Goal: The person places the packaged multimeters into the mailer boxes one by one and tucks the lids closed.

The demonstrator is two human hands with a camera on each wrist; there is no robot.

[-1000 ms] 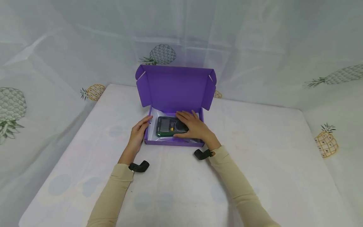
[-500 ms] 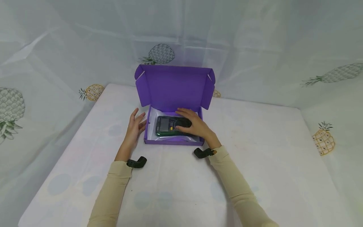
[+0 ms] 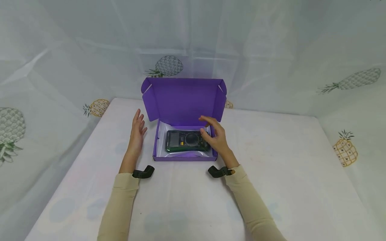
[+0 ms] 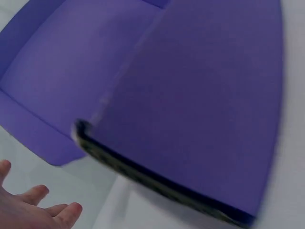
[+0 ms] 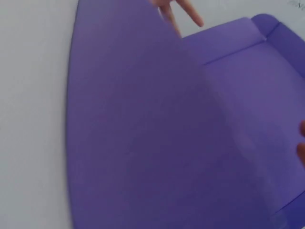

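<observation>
A dark multimeter (image 3: 187,140) with a green edge lies flat on clear plastic wrapping (image 3: 162,147) inside a purple cardboard box (image 3: 185,159). The box's lid (image 3: 185,100) stands raised at the back. Off the left side of the box, my left hand (image 3: 137,134) is held up with fingers spread, touching nothing. My right hand (image 3: 219,140) hovers over the box's right end, thumb and fingers apart, holding nothing. The front wall of the box fills much of both wrist views and hides the multimeter there. Some fingertips (image 5: 301,150) show at the right wrist view's edge.
The box rests on a table covered with a white cloth (image 3: 181,197). Behind it hangs a pale curtain (image 3: 256,50) printed with pineapples. A black wrist camera (image 3: 144,172) sits on the left wrist, and another camera (image 3: 218,171) on the right.
My left hand has let go of the box's left wall and moved left. My right hand has lifted off the multimeter and drawn back to the right, uncovering its dial.
</observation>
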